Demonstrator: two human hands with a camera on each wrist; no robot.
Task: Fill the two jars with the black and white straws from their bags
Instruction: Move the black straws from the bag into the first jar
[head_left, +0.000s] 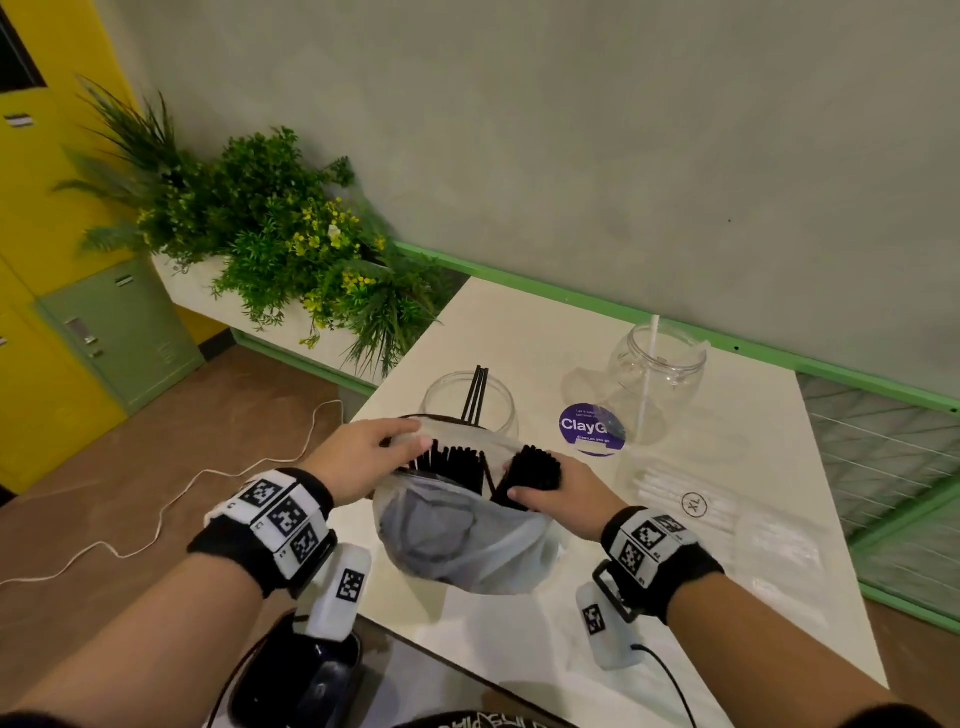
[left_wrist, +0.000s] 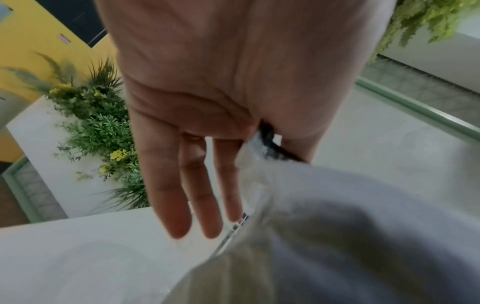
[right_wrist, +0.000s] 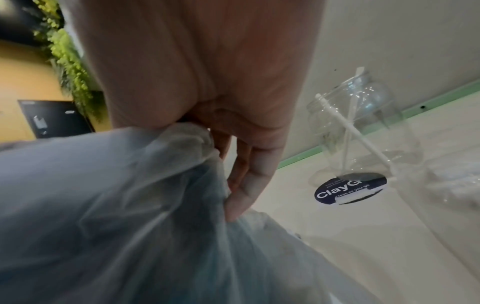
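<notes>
A clear plastic bag (head_left: 467, 540) of black straws (head_left: 457, 462) is held up over the white table (head_left: 519, 332), just in front of the left glass jar (head_left: 498, 410). That jar holds a few black straws (head_left: 477, 395). My left hand (head_left: 363, 457) pinches the bag's rim (left_wrist: 255, 144) between thumb and forefinger, its other fingers (left_wrist: 171, 195) straight. My right hand (head_left: 556, 493) grips a bundle of black straws (head_left: 535, 470) at the bag's mouth, bag plastic (right_wrist: 103, 205) bunched against its fingers (right_wrist: 249, 174). The right jar (head_left: 657, 374) holds one white straw (head_left: 649, 364). A bag of white straws (head_left: 691, 504) lies flat at the right.
A round purple sticker (head_left: 592, 428) lies on the table between the jars. A planter of green plants (head_left: 270, 234) stands off the table's far left corner. A green rail (head_left: 779, 358) runs along the wall. A white cable (head_left: 156, 519) trails on the floor at the left.
</notes>
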